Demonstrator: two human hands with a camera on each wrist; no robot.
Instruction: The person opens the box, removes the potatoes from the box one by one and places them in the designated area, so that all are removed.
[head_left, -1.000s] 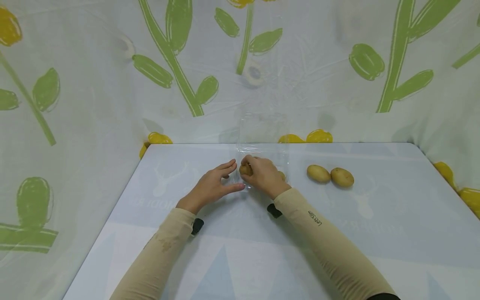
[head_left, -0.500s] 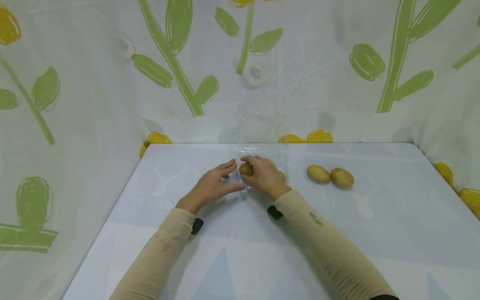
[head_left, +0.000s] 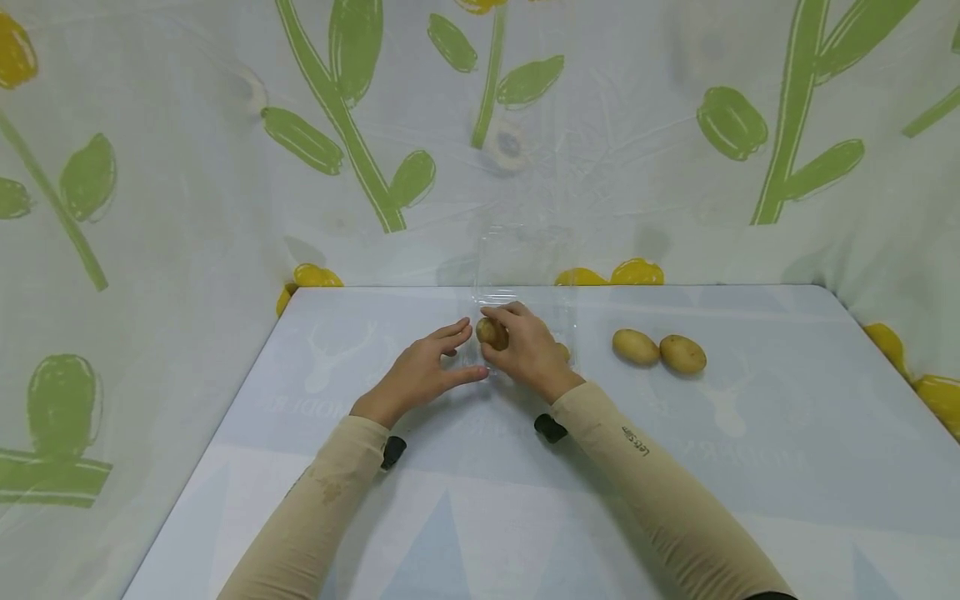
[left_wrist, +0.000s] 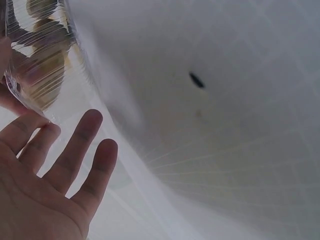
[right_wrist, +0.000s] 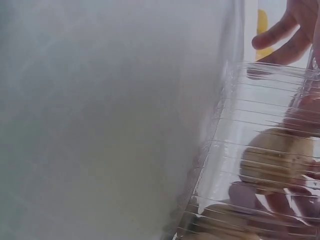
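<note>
the right hand [head_left: 528,350] curls its fingers and thumb round a small potato [head_left: 492,333], holding it inside the clear plastic container [head_left: 525,304] that sits on the table [head_left: 480,500] near its far edge. seen through the ribbed wall of the container in the right wrist view, the potato [right_wrist: 275,157] sits just above the floor of the box with the fingertips under it, and a second potato [right_wrist: 220,220] lies lower down in the same box. in the head view that second potato [head_left: 562,351] peeps out just behind the right hand, still within the container.

the left hand [head_left: 420,375] lies relaxed with its fingers straight, holding nothing, its fingertips against the left wall of the container. the left wrist view shows the same: spread fingers [left_wrist: 82,145] just beside the ribbed plastic [left_wrist: 42,55], with a potato dimly visible through it.

the container's lid stands upright at the back, leaning toward the curtain. to the right of the box, well apart from both hands, two more potatoes [head_left: 660,350] lie on the table touching each other, end to end. both arms wear beige sleeves [head_left: 645,467], and a floral curtain [head_left: 337,125] with green leaves and yellow flowers hangs behind and around the table
</note>
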